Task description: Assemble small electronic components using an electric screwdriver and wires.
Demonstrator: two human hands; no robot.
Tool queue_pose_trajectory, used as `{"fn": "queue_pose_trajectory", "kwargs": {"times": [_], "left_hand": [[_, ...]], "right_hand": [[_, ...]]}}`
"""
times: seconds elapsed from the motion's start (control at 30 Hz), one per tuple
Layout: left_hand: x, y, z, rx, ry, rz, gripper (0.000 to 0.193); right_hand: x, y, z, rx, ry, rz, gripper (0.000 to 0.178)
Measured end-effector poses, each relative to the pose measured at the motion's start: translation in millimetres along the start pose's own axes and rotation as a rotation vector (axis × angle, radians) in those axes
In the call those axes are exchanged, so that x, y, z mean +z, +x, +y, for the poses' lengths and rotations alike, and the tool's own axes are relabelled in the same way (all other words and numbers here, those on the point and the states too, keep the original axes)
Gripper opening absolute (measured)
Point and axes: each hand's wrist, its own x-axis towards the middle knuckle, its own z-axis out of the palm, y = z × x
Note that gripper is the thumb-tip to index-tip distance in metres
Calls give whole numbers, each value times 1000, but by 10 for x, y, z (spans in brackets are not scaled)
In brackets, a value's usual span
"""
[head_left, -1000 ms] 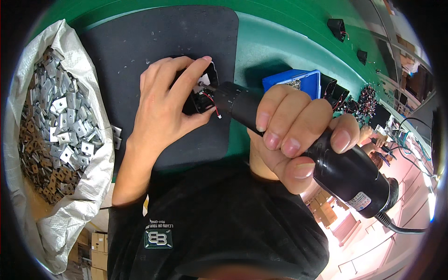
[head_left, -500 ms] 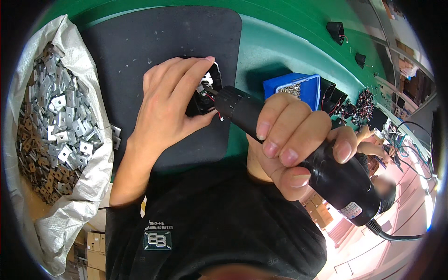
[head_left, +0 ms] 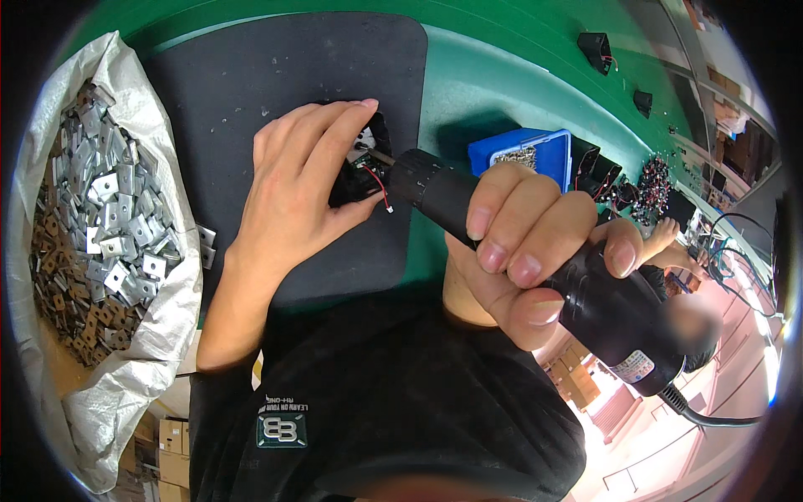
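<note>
My left hand (head_left: 297,180) wraps round a small black plastic housing (head_left: 381,134) on the dark mat. Inside the housing a bit of white metal and a circuit board show, and a red wire with a white plug hangs out over its edge. My right hand (head_left: 535,243) is closed on a black corded electric screwdriver (head_left: 439,191). Its bit points into the housing's open side; whether the tip sits on a screw is hard to see. The cord leaves the tool's rear end at the lower right.
At the left stands a white woven sack (head_left: 159,335) full of metal clips (head_left: 125,226). Two loose clips (head_left: 207,245) lie beside it on the dark mat (head_left: 217,75). A blue bin (head_left: 552,155) of screws, black housings (head_left: 594,171) and a wire heap (head_left: 652,188) are to the right. Another person works beyond.
The screwdriver's nose has shifted slightly right and up, with its bit now showing more. The red wire's plug has moved a little left. Both hands keep their grip.
</note>
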Motion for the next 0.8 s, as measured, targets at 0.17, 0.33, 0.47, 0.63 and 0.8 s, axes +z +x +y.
{"fn": "queue_pose_trajectory", "kwargs": {"times": [0.17,0.33,0.47,0.63,0.8], "left_hand": [[-13,-7,-18,15,1,-10,86],[-47,-11,19,21,-36,0,92],[-121,-46,-21,126,-129,119,76],[-105,-72,-39,291,55,218,38],[-106,-100,-64,330,78,192,33]], "right_hand": [[28,-6,-20,-43,68,51,48],[55,2,-81,-110,127,114,43],[35,77,-140,-168,205,50,41],[39,80,-139,-163,241,-16,42],[55,88,-165,-157,275,-15,40]]}}
